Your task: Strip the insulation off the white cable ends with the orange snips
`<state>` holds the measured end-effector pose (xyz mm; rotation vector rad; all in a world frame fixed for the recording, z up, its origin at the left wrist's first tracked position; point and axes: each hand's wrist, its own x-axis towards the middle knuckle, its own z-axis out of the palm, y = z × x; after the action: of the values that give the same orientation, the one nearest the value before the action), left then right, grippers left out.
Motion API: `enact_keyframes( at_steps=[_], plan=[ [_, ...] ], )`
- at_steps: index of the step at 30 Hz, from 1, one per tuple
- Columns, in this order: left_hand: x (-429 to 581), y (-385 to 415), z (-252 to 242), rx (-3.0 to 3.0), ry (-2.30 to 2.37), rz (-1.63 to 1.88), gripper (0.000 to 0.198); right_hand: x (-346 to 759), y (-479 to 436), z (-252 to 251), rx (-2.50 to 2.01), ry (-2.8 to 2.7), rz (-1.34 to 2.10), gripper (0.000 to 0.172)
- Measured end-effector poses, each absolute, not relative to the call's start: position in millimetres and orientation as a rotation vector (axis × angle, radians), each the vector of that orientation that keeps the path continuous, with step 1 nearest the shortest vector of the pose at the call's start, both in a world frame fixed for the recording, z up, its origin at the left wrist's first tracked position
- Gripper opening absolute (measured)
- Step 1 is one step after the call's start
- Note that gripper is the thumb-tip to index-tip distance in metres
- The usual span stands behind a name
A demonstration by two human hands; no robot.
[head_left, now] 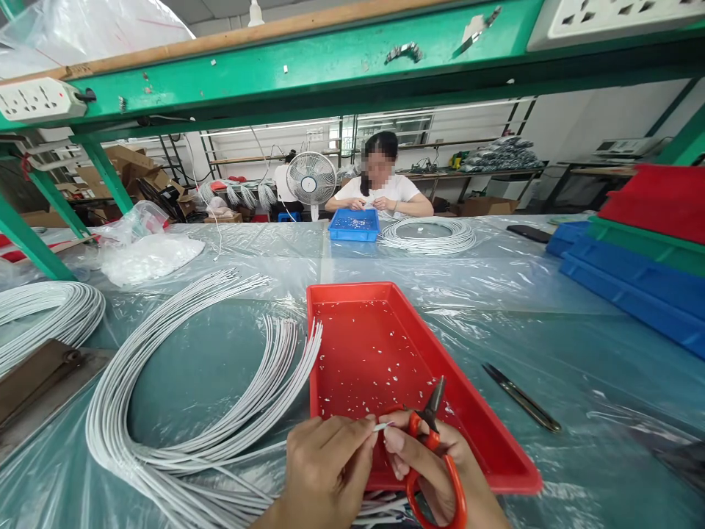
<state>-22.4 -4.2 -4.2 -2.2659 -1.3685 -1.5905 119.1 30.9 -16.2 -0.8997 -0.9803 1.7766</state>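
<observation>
My left hand (330,459) pinches a white cable near its end, over the near edge of a red tray (358,353). My right hand (435,466) holds scissors with red handles (456,488), their dark blades pointing up and away. Its thumb and forefinger close on the cable's tip (384,425), where thin coloured wire shows faintly. Small white scraps are scattered in the tray. A large coil of white cables (118,397) lies left of the tray, some cut ends resting over its left rim. More cables pass beneath my hands.
Metal tweezers (521,397) lie right of the tray. Stacked blue, green and red trays (650,257) stand at the right. Across the table, a person (405,192) works at a blue tray (354,234) beside another cable coil (429,235). A green shelf beam (308,73) spans overhead.
</observation>
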Motion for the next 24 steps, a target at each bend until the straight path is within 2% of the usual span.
enact_keyframes(
  at_steps=[11,17,24],
  plan=[
    [-17.1,-5.3,-5.2,-2.319,-1.620,-1.738,0.013,115.9,31.9,-11.1,-0.846,-0.799,1.910,0.022],
    [-17.1,-6.5,-0.2,-2.280,-1.674,-1.842,0.014,119.5,30.6,-5.3,-0.989,-1.093,1.699,0.019],
    [-18.1,-5.5,-2.5,-2.265,-1.587,-1.754,0.014,118.4,27.6,-3.9,-1.044,-1.165,1.522,0.017]
  ],
)
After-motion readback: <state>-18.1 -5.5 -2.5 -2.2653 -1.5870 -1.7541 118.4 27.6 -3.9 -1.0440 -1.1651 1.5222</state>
